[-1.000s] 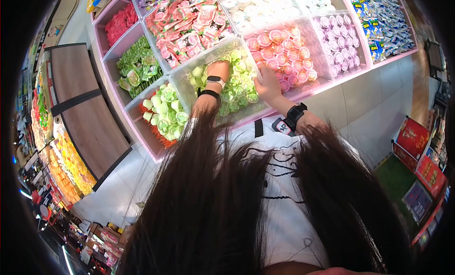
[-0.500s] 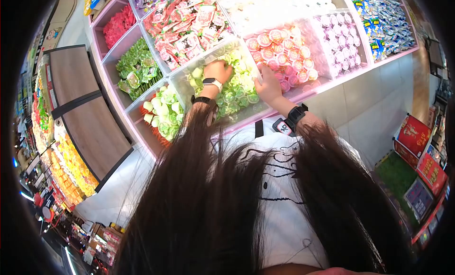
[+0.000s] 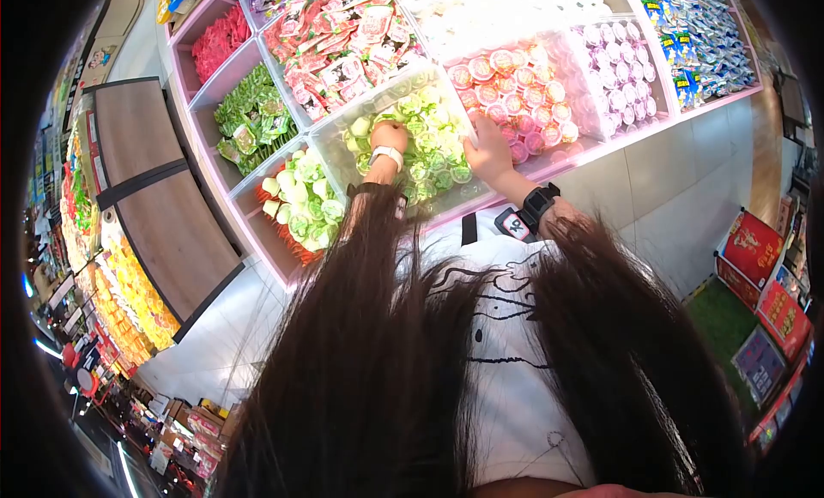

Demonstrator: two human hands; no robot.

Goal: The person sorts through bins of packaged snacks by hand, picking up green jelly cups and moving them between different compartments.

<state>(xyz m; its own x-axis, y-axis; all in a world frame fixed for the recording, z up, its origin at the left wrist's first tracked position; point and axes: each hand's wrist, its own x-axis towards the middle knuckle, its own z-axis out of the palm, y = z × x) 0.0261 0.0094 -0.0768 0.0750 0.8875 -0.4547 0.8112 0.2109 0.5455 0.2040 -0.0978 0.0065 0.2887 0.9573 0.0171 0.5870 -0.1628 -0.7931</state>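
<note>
My left hand [image 3: 390,137] is down in a clear bin of green jelly cups [image 3: 433,125], its fingers curled under the back of the hand. Whatever those fingers hold, if anything, is hidden. On that wrist are a watch with a white strap [image 3: 386,154] and a black band. My right hand [image 3: 490,152] grips the upper edge of the clear divider [image 3: 463,112] at the bin's right side, with the thumb on the green side. A black strap device [image 3: 538,206] sits on the right wrist. Orange and pink jelly cups [image 3: 513,90] lie just beyond this hand.
Left of the green bin is a smaller compartment of pale green cups [image 3: 300,193]. Behind are red-wrapped sweets [image 3: 343,48] and green packets [image 3: 254,119]. Purple-white cups [image 3: 620,69] and blue packets [image 3: 699,43] fill bins at right. A wood-topped stand [image 3: 172,232] is at left.
My left hand has shifted slightly left within the green cups, and its wrist has turned so the watch face points away. My right hand stays at the divider.
</note>
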